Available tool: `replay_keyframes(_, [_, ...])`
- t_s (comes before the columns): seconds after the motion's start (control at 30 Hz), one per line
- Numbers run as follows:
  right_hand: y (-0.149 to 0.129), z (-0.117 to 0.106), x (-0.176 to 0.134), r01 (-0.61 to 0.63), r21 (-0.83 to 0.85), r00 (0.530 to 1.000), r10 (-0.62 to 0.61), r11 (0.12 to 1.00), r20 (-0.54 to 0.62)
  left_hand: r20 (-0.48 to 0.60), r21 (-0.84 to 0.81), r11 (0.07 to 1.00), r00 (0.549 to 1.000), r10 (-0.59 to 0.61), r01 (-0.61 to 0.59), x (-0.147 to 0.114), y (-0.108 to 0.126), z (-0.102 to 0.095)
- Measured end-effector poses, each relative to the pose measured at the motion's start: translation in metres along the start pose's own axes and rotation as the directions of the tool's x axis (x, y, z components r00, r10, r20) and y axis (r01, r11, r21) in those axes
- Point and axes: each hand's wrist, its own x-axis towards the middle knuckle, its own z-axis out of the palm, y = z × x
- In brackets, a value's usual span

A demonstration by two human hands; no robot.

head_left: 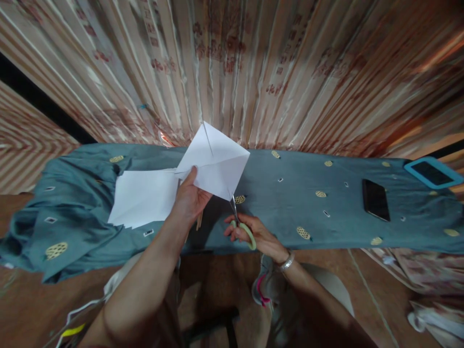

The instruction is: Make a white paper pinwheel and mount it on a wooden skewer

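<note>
My left hand grips a square of white paper by its lower left side, thumb on top. Lines on the sheet run in from its corners, one down from the top corner; whether they are creases or cuts I cannot tell. My right hand has its fingers in the handles of green-handled scissors. Their metal blades point up and meet the paper's bottom corner. Left of my left hand lies a stack of white paper. Thin light-brown sticks show partly under the held sheet.
A teal cloth with pineapple prints covers the long narrow table. On its right side lie a dark phone and a blue-framed tablet. A pleated curtain hangs close behind. My shoe shows below the front edge.
</note>
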Motion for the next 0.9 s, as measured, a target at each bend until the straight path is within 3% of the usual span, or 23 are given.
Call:
replay_keyframes(0.27, [0.0,0.001,0.004,0.003,0.018,1.0,-0.003,1.0,-0.013,0.004,0.058,0.998,1.0,0.006,-0.006,0.003,-0.008,-0.007])
replay_keyframes(0.9, [-0.005,0.002,0.0,-0.001,-0.009,0.999,0.0,1.0,-0.038,-0.013,0.06,0.998,1.0,0.02,-0.019,-0.004,-0.009,-0.001])
